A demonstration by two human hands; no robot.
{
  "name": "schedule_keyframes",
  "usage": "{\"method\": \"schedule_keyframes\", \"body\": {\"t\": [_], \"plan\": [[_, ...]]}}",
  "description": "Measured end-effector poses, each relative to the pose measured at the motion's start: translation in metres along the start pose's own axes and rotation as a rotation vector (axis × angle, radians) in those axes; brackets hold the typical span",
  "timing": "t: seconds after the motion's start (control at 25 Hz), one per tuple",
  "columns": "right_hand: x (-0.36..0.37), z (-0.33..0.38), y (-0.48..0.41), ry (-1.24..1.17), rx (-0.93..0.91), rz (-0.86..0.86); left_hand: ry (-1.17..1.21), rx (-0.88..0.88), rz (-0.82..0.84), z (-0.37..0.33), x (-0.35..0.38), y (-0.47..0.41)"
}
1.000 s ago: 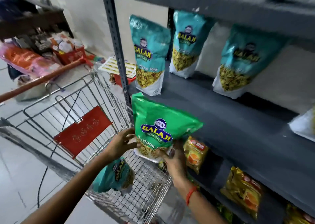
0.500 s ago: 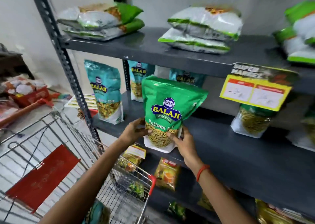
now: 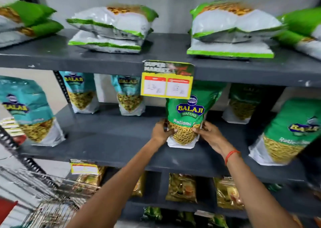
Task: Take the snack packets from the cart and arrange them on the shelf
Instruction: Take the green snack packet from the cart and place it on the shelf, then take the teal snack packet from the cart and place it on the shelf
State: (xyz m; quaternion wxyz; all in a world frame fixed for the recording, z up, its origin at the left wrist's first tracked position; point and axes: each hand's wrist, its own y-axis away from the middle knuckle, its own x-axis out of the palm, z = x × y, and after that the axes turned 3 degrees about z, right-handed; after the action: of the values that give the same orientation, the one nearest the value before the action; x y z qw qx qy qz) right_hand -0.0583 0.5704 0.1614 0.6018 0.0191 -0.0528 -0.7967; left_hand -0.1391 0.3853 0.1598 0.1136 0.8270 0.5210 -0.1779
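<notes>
1. My left hand and right hand both grip the green Balaji packet, one on each lower side, fingers wrapped onto the clear window showing the yellow sev.
2. The packet stands upright on the middle shelf, its white base touching the grey board. Its top edge sits behind the yellow price tag hanging from the upper shelf.
3. An orange thread band circles my right wrist.
4. To the right on the same shelf: a second green packet, tilted, near the front edge. A third green packet stands further back, just beside the one I hold.
5. To the left on the same shelf: three teal packets, one near the front, two at the back against the wall, well apart from my packet.
6. The upper shelf carries flat-lying stacks of white-and-green packets.
7. The lower shelf holds gold-coloured packets; labels are too blurred to read.
8. The wire cart shows at bottom left, blurred; I cannot tell its contents.
</notes>
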Motion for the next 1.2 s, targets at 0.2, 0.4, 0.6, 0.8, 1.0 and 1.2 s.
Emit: {"method": "schedule_keyframes", "body": {"t": [0.2, 0.4, 0.6, 0.8, 1.0, 1.2], "plan": [[-0.055, 0.002, -0.007, -0.052, 0.032, -0.072, -0.004, 0.015, 0.031, -0.018, 0.059, -0.025], [-0.059, -0.001, -0.001, -0.109, 0.008, -0.092, -0.102, 0.009, 0.036, -0.018, 0.080, -0.033], [0.019, -0.016, 0.035, 0.017, -0.260, -0.482, 0.025, 0.056, -0.072, -0.001, 0.055, 0.022], [0.168, -0.065, 0.063, 0.016, -0.235, -0.181, 0.267, 0.032, -0.464, 0.081, -0.006, 0.133], [0.308, -0.137, 0.097, 0.130, -0.124, 0.271, 0.278, -0.374, -0.900, 0.192, -0.073, 0.223], [0.421, -0.232, 0.119, 0.389, 0.067, 0.755, 0.429, -0.898, -1.150, 0.295, -0.119, 0.296]]}}
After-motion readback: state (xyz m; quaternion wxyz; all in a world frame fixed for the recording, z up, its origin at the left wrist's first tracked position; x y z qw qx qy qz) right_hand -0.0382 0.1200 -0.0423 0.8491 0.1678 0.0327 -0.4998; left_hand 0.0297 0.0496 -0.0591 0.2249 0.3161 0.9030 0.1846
